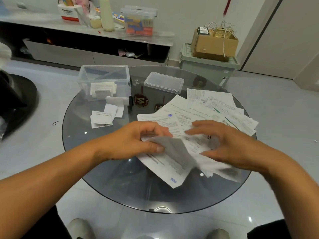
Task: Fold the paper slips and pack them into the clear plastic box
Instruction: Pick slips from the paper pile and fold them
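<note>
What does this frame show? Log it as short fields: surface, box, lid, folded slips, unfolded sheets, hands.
surface: round glass table
box: clear plastic box, open, some folded slips inside
lid: clear lid lying right of box
folded slips: small pile on the table in front of box
unfolded sheets: spread at right
hands: left hand pinches paper sheet; right hand on it, grip unclear
</note>
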Action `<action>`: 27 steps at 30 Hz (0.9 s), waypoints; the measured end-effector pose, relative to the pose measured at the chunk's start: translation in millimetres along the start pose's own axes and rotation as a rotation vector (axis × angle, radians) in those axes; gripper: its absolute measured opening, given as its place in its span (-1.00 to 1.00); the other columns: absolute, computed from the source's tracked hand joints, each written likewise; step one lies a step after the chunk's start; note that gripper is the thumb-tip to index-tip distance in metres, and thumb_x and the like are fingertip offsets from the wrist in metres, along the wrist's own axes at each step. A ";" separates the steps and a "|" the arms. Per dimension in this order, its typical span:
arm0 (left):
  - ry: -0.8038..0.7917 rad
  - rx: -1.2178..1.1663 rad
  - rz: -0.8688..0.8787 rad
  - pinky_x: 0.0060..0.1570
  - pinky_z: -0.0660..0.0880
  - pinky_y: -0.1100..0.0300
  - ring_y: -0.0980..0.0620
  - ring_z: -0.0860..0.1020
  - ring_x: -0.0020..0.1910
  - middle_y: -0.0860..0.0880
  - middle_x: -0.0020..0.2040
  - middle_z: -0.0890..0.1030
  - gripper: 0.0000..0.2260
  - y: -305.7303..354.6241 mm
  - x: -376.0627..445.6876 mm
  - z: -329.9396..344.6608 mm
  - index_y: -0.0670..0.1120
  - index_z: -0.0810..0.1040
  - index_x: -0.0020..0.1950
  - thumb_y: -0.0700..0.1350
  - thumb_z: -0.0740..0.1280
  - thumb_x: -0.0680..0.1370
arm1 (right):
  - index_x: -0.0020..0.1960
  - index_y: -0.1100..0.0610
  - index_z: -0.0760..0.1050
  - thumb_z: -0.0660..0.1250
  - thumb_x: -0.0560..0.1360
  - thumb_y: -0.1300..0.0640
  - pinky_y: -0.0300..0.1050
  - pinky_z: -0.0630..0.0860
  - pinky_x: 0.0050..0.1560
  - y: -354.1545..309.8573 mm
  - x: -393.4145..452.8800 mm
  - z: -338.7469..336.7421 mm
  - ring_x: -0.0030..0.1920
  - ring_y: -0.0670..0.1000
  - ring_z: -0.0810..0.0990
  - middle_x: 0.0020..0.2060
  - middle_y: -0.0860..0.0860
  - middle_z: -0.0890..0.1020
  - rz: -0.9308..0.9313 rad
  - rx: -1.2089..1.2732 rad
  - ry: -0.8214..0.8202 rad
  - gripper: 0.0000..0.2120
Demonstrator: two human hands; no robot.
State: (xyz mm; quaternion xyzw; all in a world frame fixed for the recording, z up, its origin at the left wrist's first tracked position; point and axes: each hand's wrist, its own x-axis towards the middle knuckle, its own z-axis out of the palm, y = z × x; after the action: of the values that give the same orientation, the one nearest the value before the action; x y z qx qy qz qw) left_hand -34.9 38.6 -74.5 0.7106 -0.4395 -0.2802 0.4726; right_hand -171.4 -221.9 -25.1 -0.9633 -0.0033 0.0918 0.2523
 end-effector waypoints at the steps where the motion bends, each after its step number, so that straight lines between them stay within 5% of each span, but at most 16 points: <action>1: -0.014 0.087 0.021 0.44 0.37 0.05 0.16 0.42 0.45 0.12 0.31 0.60 -0.79 -1.7 0.8 -1.6 0.06 0.62 -0.01 -0.17 0.54 0.46 | 0.25 -0.43 0.53 0.55 0.45 -0.07 -0.11 0.25 0.49 0.5 3.3 7.5 0.44 -0.26 0.29 0.43 -0.38 0.36 -0.025 -0.023 0.017 -0.54; 3: -0.004 0.420 0.098 0.50 0.27 -0.07 0.12 0.32 0.51 0.21 0.38 0.49 -0.71 -8.4 -0.1 -8.1 0.21 0.60 0.07 -0.04 0.58 0.44 | 0.13 -0.32 0.65 0.52 0.46 -0.09 -0.05 0.36 0.45 -0.5 7.8 19.9 0.39 -0.23 0.34 0.37 -0.36 0.44 -0.071 -0.050 0.054 -0.73; 5: 0.020 0.688 0.081 0.59 -0.07 -0.14 0.17 0.14 0.57 0.28 0.45 0.37 -0.64 -10.1 -5.5 -14.4 0.32 0.55 0.17 0.16 0.54 0.42 | 0.07 -0.22 0.71 0.50 0.48 -0.11 -0.03 0.44 0.36 -2.0 10.1 28.9 0.32 -0.27 0.37 0.31 -0.35 0.50 -0.121 -0.047 0.077 -0.83; 8: 0.074 0.848 0.079 0.56 -0.27 -0.14 0.18 0.07 0.59 0.24 0.48 0.33 -0.62 -8.6 -14.6 -15.3 0.38 0.54 0.21 0.31 0.43 0.41 | 0.21 -0.21 0.65 0.49 0.51 -0.08 -0.11 0.46 0.29 -7.3 11.3 37.3 0.28 -0.29 0.39 0.29 -0.34 0.52 -0.179 -0.038 0.058 -0.73; 11: 0.075 0.921 0.104 0.56 -0.19 -0.16 0.12 0.21 0.54 0.18 0.46 0.40 -0.57 -11.0 -17.2 -11.1 0.39 0.54 0.27 0.43 0.18 0.46 | 0.40 -0.28 0.43 0.46 0.51 -0.05 -0.25 0.38 0.31 -12.9 8.2 39.1 0.30 -0.28 0.35 0.32 -0.40 0.43 -0.169 -0.020 0.002 -0.50; 16: 0.115 0.829 0.128 0.34 0.24 0.09 0.13 0.37 0.32 0.20 0.34 0.49 -0.61 -22.5 -24.1 -2.9 0.29 0.51 0.36 0.35 0.10 0.62 | 0.48 -0.29 0.31 0.47 0.46 -0.25 -0.26 0.37 0.33 -20.2 4.7 37.2 0.31 -0.32 0.33 0.31 -0.41 0.40 -0.150 0.040 -0.078 -0.35; 19: 0.175 0.653 0.015 0.32 0.32 0.16 0.23 0.34 0.29 0.30 0.26 0.44 -0.62 -23.1 -29.4 1.9 0.26 0.43 0.37 0.32 0.12 0.60 | 0.45 -0.27 0.40 0.47 0.50 -0.18 -0.17 0.42 0.28 -20.9 8.1 45.7 0.25 -0.26 0.39 0.31 -0.32 0.47 -0.140 0.012 -0.032 -0.44; 22: 0.148 0.650 0.013 0.29 0.35 0.18 0.22 0.37 0.28 0.31 0.23 0.47 -0.55 -13.8 -28.8 8.0 0.23 0.48 0.32 0.41 0.11 0.56 | 0.18 -0.16 0.64 0.48 0.54 -0.01 -0.06 0.56 0.12 -21.0 14.9 60.6 0.06 -0.23 0.56 0.04 -0.25 0.64 -0.051 0.222 0.138 -0.78; 25: 0.239 0.431 0.014 0.12 0.51 0.22 0.27 0.52 0.14 0.34 0.09 0.59 -0.83 -6.3 -25.9 12.2 0.23 0.59 0.16 0.04 0.38 0.59 | 0.21 -0.14 0.61 0.53 0.48 0.13 -0.08 0.59 0.15 -20.4 20.5 73.0 0.08 -0.28 0.60 0.03 -0.30 0.66 -0.006 0.323 0.289 -0.65; 27: 0.317 0.258 -0.059 -0.02 0.55 0.32 0.32 0.58 0.05 0.43 0.04 0.58 -0.69 -4.8 -26.1 11.7 0.30 0.51 0.22 -0.05 0.42 0.57 | 0.35 -0.18 0.49 0.52 0.49 0.10 -0.17 0.56 0.15 -25.3 25.9 76.2 0.10 -0.33 0.56 0.05 -0.35 0.60 0.062 0.395 0.365 -0.51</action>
State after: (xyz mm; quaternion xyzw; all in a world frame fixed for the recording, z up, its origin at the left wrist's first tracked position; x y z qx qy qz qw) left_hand -54.6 57.6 -84.0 0.8129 -0.3709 -0.1199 0.4327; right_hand -158.6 -161.5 -82.5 -0.8957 0.0895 -0.0769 0.4287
